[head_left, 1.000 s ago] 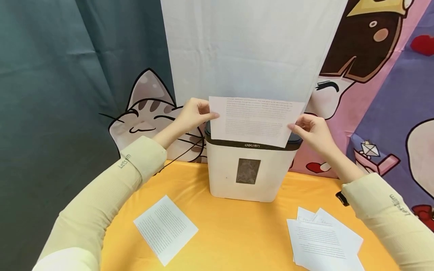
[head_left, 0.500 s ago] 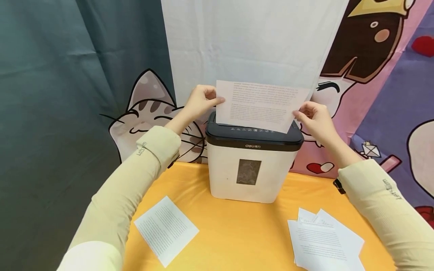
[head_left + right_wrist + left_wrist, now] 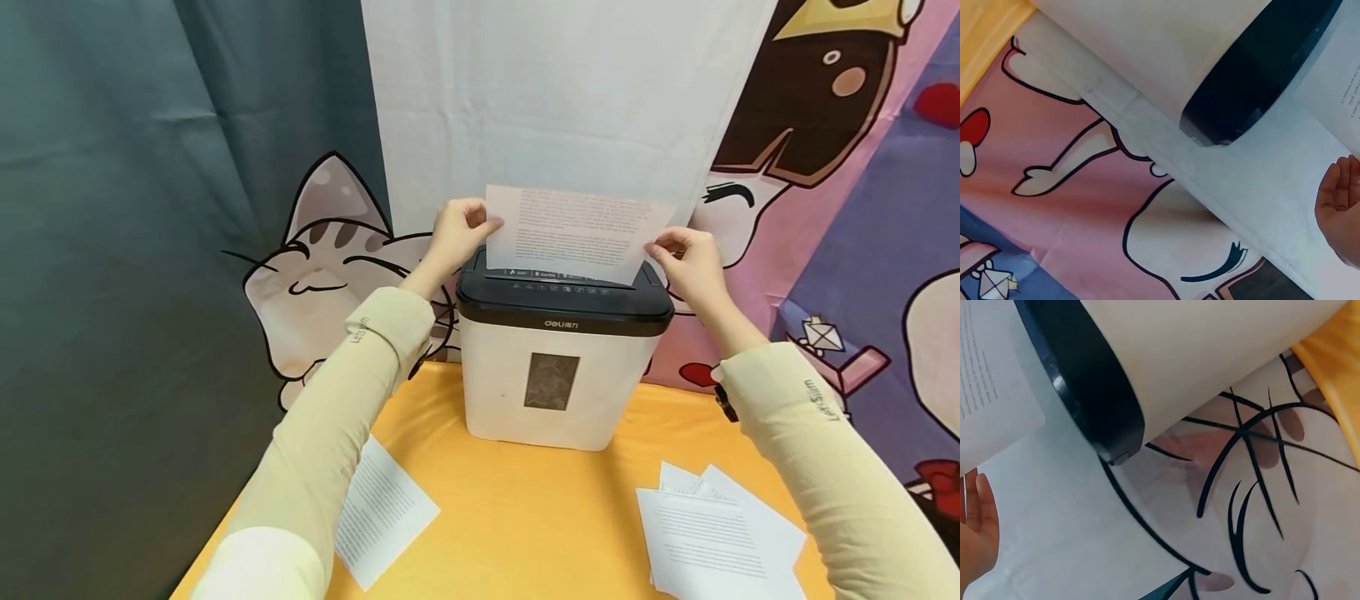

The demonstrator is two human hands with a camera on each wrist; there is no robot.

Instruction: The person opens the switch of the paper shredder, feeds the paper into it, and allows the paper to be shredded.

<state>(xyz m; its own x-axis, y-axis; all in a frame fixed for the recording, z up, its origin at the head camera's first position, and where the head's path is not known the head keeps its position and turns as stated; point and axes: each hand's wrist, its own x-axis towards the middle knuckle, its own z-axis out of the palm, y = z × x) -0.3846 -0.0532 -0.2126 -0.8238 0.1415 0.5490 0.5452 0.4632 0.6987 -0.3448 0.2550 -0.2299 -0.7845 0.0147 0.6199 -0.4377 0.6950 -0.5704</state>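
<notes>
A printed sheet of paper (image 3: pixel 577 233) stands upright over the black top of a white paper shredder (image 3: pixel 495 375). My left hand (image 3: pixel 459 233) pinches its left edge between thumb and fingers, while my right hand (image 3: pixel 692 260) pinches the right edge lower down. The sheet's bottom edge overlaps the shredder's top by the feed slot, slightly tilted down to the right. In the left wrist view the paper (image 3: pixel 997 406) and the shredder's dark rim (image 3: pixel 1094 387) lie apart. The right wrist view has the fingers (image 3: pixel 1342 187) at the paper's edge.
On the yellow tablecloth (image 3: pixel 517 517), a printed sheet (image 3: pixel 386 508) lies at left, partly behind my left sleeve. Several overlapping sheets (image 3: pixel 708 533) lie at right near my right forearm. A cartoon-print cloth backdrop (image 3: pixel 555 100) hangs close behind the shredder.
The paper first rose and shifted right, uncovering the shredder's top. Over the last half second it has come slightly down and farther back, both hands still pinching it.
</notes>
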